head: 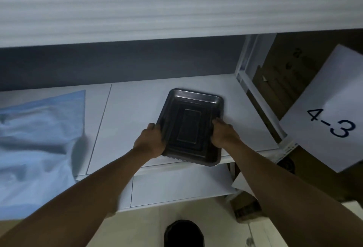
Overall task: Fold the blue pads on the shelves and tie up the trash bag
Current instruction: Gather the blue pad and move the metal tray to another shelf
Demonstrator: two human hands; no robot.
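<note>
Both hands grip a dark metal tray [191,126] at the front edge of a white shelf [137,105].

Dim room, white shelving: one board above [137,14], the working shelf, a lower one [176,185] beneath, pale floor below. Left hand [150,141] curls round the tray's left rim, right hand [224,133] round its right rim; the near end overhangs the shelf edge. Blue pad [39,144] lies crumpled and unfolded on the same shelf, well to the left, draping over the front, cut off by the frame. Paper sign marked "4-3" [330,113] hangs right, beside brown cardboard [279,87] with unreadable print. Dark rounded thing [183,233] on the floor, bottom centre: cannot tell what. Fingertips hidden under the tray.
</note>
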